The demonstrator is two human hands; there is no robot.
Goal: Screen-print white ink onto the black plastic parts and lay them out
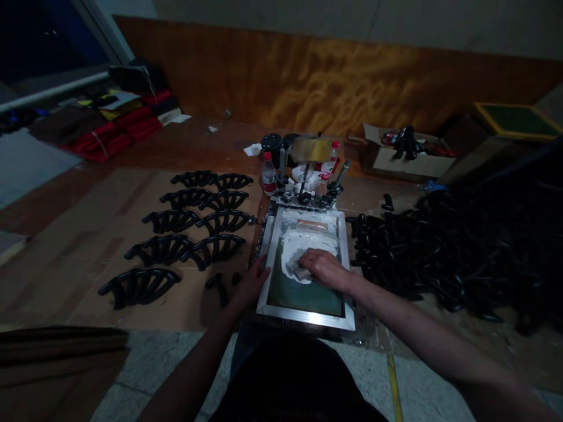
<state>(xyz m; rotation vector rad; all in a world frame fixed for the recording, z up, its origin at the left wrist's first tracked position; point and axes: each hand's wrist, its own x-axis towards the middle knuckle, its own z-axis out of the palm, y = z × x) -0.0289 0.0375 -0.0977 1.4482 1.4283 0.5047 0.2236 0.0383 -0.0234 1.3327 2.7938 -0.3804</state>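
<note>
A screen printing frame [350, 310] with a silver metal border lies in front of me, its green mesh [288, 298] partly covered by white ink [288, 249]. My right hand [324, 268] is closed over the ink, holding a small pale greyish piece [301, 272]; whether it is a rag or a scraper I cannot make out. At the frame's left edge, my left hand [254, 280] grips the border with thumb and finger, the other fingers partly hidden. A tan strip [312, 225] lies near the frame's far end, beside clamps [304, 198].
Left, several rows of curved black handle-like parts [165, 250] lie on cardboard [88, 234]. Loose black parts [417, 252] are heaped on the right. Red-capped bottles [268, 174] stand behind the frame. An open box [409, 161] sits at the back right, red cloth stacks [132, 126] back left.
</note>
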